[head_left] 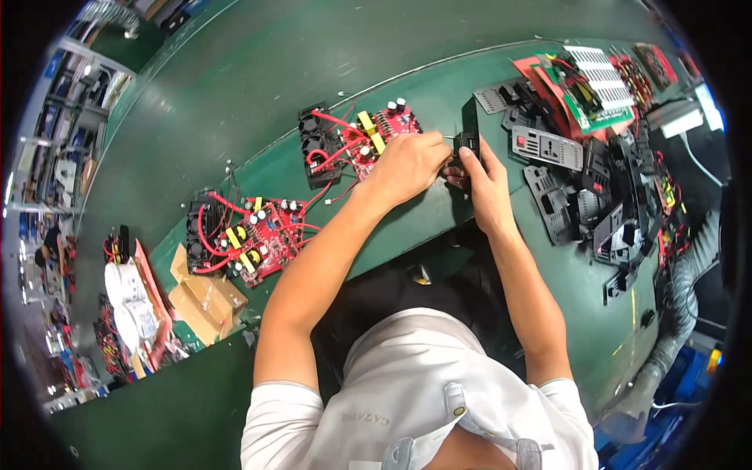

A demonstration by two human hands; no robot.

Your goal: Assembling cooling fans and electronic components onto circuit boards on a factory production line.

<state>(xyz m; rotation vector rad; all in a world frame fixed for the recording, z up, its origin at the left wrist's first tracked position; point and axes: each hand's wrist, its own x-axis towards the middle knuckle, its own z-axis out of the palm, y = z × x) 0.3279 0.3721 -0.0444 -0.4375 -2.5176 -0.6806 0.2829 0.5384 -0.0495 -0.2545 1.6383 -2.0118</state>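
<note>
My right hand grips a black plastic panel upright over the bench, thumb on its near face. Close beside it, the fingers of my left hand are curled in a pinch at the panel's left side. What they hold, if anything, is too small to make out. Just past my left hand lies a red circuit board with yellow and silver-topped parts, wired to a black double fan. Another red circuit board with red wires and its own black fan lies left of my left forearm.
Many black and grey panels are piled at the right, with a white slotted plate and green board behind them. A grey flexible hose runs down the right edge. At the left sit a cardboard box and white rolls.
</note>
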